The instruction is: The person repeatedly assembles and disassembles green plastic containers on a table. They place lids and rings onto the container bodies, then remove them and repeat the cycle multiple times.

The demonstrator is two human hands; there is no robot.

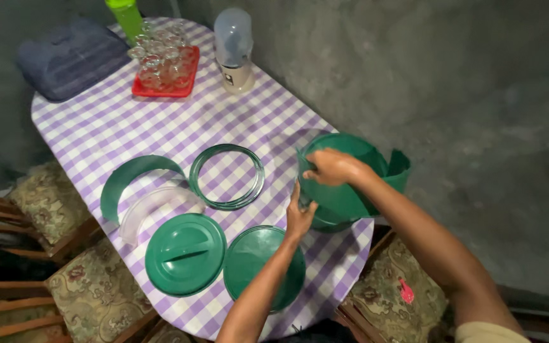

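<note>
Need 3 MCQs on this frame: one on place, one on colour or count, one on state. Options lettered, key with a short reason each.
1. Where does the red tray of glasses stand?
A. at the far end of the table, beside the blender
B. on a chair
C. under the green ring

2. What colour is the lid with the raised bar handle?
A. red
B. green
C. white

3. What are the hands doing?
A. both lie flat on the cloth
B. both grip the green container
C. each lifts a glass

Key:
1 A, the tray sits at the far end of the checked tablecloth, next to the blender.
2 B, it is dark green like the ring.
3 B, the right hand holds the rim of the green container and the left hand presses its side.
</note>
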